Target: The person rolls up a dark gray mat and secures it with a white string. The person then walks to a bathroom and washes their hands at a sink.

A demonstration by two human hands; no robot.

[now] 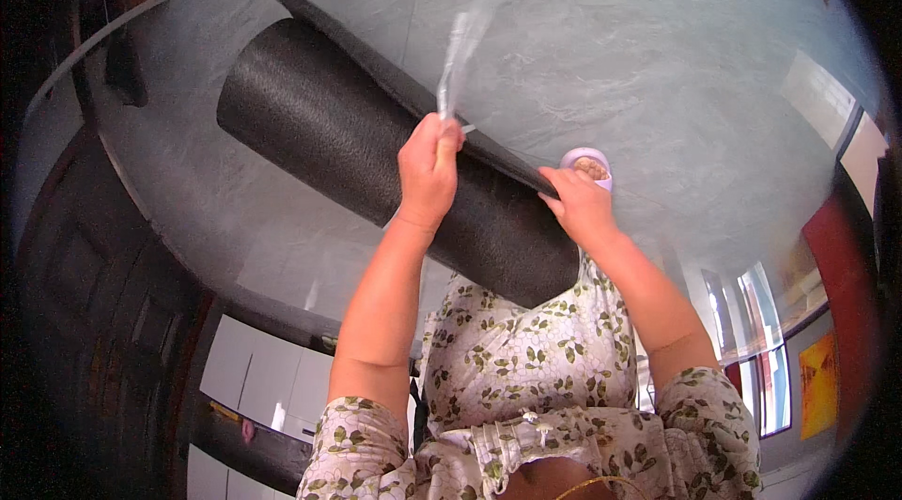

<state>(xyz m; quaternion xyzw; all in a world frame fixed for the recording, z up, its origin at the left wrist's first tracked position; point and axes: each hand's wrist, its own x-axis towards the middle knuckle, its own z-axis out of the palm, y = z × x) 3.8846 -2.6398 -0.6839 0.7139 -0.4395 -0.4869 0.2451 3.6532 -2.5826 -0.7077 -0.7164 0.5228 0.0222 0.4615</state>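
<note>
A black textured mat (315, 115), rolled into a thick tube, lies slantwise in front of me. Its near right end rests against my lap, and a loose flap stands up along the far side. My left hand (430, 171) is closed in a fist over the roll's middle, gripping a clear plastic strip (456, 58) that sticks up from it, blurred at the top. Farther right, my right hand (583, 206) pinches the flap's edge between thumb and fingers. Just beyond those fingers shows a lilac slipper (607, 182), partly hidden by the hand.
Grey marbled floor tiles (658, 49) extend around the mat. A dark panelled door (85, 284) stands at the left, with white cabinet fronts (268, 373) at the lower left. A yellow picture (817, 385) hangs at the lower right. Patterned clothing covers my lap (536, 350).
</note>
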